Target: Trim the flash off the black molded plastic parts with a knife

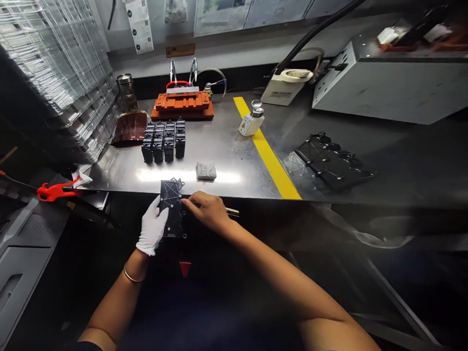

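One black plate (173,222), gloved fingers (163,216) gripping it

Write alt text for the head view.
The gloved left hand holds a black plate while the bare right hand is at its edge. Beyond, a steel bench carries black parts, an orange fixture and a white bottle.

One gloved hand (150,228), one bare hand (207,210), one handheld ribbed black panel (175,217), four black blocks (168,140), one orange fixture (183,103), one pump dispenser bottle (251,124)
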A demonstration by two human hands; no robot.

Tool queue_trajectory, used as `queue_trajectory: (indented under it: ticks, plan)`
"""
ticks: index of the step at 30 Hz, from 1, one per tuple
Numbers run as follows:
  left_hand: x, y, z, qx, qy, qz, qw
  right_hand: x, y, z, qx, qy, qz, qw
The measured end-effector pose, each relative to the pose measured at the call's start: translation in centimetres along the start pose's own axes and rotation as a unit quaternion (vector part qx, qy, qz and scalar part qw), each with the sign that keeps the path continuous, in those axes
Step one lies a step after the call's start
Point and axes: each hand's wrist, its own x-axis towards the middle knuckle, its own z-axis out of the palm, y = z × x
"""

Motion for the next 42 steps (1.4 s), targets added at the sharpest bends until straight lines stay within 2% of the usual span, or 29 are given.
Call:
queue_trajectory:
  ticks: [3,4,6,8,9,10,12,13,14,15,16,18,21,24,26,27,29,32,34,38,42]
  plan:
    - [-1.0,1.5,-1.3,0.013,-0.101,-0.052,0.993,0.5,0.6,-1.6,0.111,0.005,0.074,0.991]
    - [-1.3,2.1,-1.9,0.026,-0.147,-0.073,0.986,0.7,0.7,-2.2,0.151,-0.021,0.102,0.983]
    - [-1.9,3.1,-3.3,0.055,-0.235,-0.110,0.964,0.6,0.9,-3.2,0.246,-0.153,0.140,0.947]
    - [-1.9,3.7,-4.7,0.076,-0.286,-0.138,0.945,0.1,0.9,-3.8,0.337,-0.297,0.171,0.877]
    - [-1.7,3.8,-5.4,0.066,-0.278,-0.139,0.948,-0.3,0.8,-3.9,0.377,-0.326,0.190,0.846]
    - [-1.3,3.7,-6.0,0.035,-0.242,-0.128,0.961,-0.8,0.7,-4.0,0.413,-0.318,0.213,0.827]
    - [-0.7,2.9,-6.9,-0.065,-0.116,-0.069,0.989,-1.8,0.6,-3.8,0.468,-0.236,0.248,0.815]
    - [-0.6,2.3,-7.2,-0.115,-0.065,-0.042,0.990,-2.3,0.5,-3.7,0.485,-0.187,0.254,0.816]
    - [-0.7,1.5,-7.2,-0.150,-0.042,-0.029,0.987,-2.7,0.5,-3.4,0.494,-0.142,0.254,0.820]
    - [-1.0,0.6,-7.0,-0.161,-0.066,-0.045,0.984,-3.1,0.4,-3.0,0.496,-0.104,0.251,0.825]
    - [-1.5,-0.3,-6.6,-0.169,-0.115,-0.085,0.975,-3.4,0.3,-2.6,0.493,-0.077,0.247,0.830]
    - [-2.6,-2.0,-5.4,-0.204,-0.176,-0.130,0.954,-3.8,-0.1,-1.5,0.480,-0.066,0.235,0.842]
    - [-3.5,-3.4,-3.5,-0.253,-0.105,-0.107,0.956,-4.2,-0.6,0.3,0.465,-0.066,0.238,0.850]
    - [-3.4,-2.9,-2.6,-0.198,-0.054,-0.084,0.975,-4.8,-0.9,1.3,0.469,0.014,0.318,0.824]
    - [-3.2,-2.2,-2.7,-0.129,-0.031,-0.007,0.991,-5.4,-1.3,1.5,0.480,0.043,0.333,0.810]
    - [-3.2,-1.9,-2.9,-0.093,-0.016,0.047,0.994,-5.7,-1.6,1.5,0.484,0.033,0.318,0.814]
    - [-3.2,-1.7,-3.3,-0.038,0.011,0.151,0.988,-6.4,-2.5,1.4,0.466,-0.002,0.264,0.844]
    - [-3.1,-2.3,-4.1,-0.014,0.002,0.245,0.969,-7.2,-4.3,1.1,0.389,-0.011,0.191,0.901]
    - [-2.9,-3.0,-4.6,-0.007,-0.012,0.305,0.952,-7.6,-5.6,0.8,0.370,-0.007,0.158,0.915]
    - [-2.6,-3.3,-5.1,0.027,-0.038,0.390,0.920,-8.5,-7.7,0.6,0.425,-0.037,0.133,0.894]
    - [-3.3,-2.2,-5.1,0.046,-0.039,0.420,0.906,-8.5,-7.8,1.0,0.439,0.004,0.123,0.890]
